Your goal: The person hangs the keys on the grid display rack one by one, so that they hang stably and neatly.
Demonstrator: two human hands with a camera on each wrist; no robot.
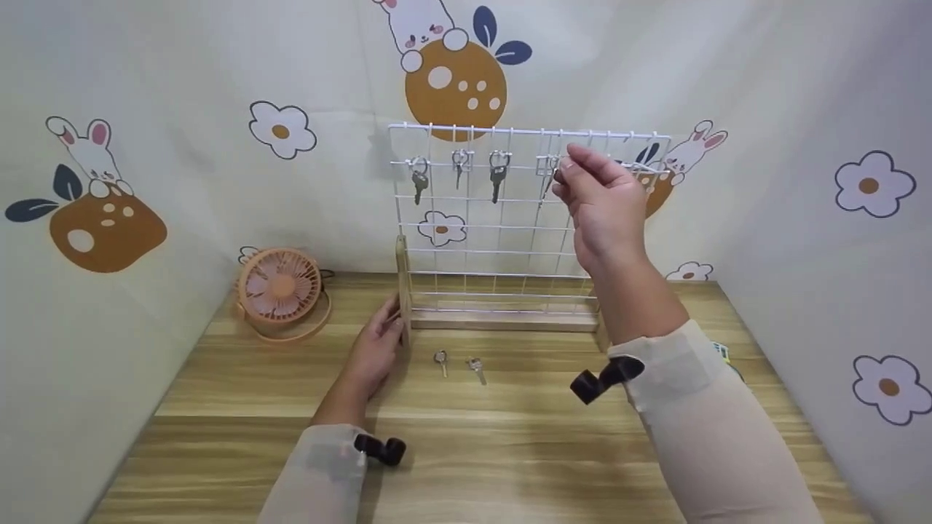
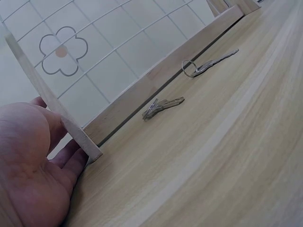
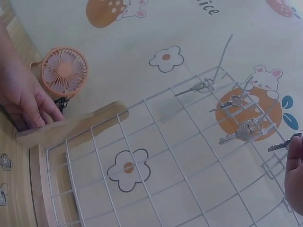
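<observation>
wooden table (image 1: 480,451), wire rack (image 1: 495,252) at twelve: three keys (image 1: 497,175) hung, fourth key (image 3: 280,145) pinched by my right hand (image 1: 606,207) at two; my left hand (image 1: 376,354), fingers relaxed, touches the leg (image 1: 403,280) at seven; two loose keys (image 1: 476,366) remain at six.

Dark lettering (image 3: 208,7) "nice" on pale backdrop (image 3: 128,45), top edge of right wrist view.

It was a tabletop corner with homelike decor, though whether inside a home could not be told: a rabbit-and-fruit-print backdrop (image 1: 342,65) rose beyond the right hand (image 1: 608,207), a wood-grain tabletop (image 1: 466,451) spread beneath both hands, and a peach desk fan (image 1: 282,286) stood left of the left hand (image 1: 375,353).
</observation>
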